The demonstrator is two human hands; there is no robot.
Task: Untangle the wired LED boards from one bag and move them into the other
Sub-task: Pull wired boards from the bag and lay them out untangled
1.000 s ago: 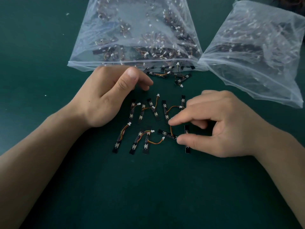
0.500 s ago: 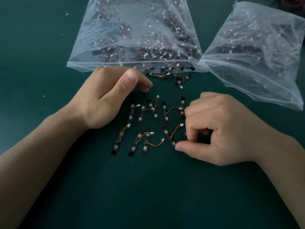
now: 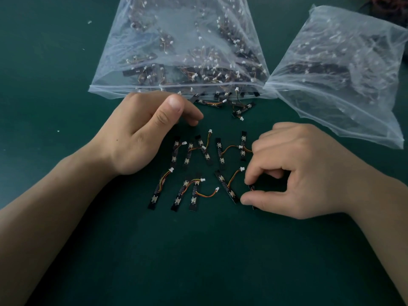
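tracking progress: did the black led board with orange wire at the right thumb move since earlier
Yes. The black LED board swung its right end toward the person; the board left of it stayed.

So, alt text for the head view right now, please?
Right hand pinches one LED board at the right end of several wired boards spread on a green mat. Left hand rests loosely curled beside them; a clear bag and a second bag of boards lie behind.
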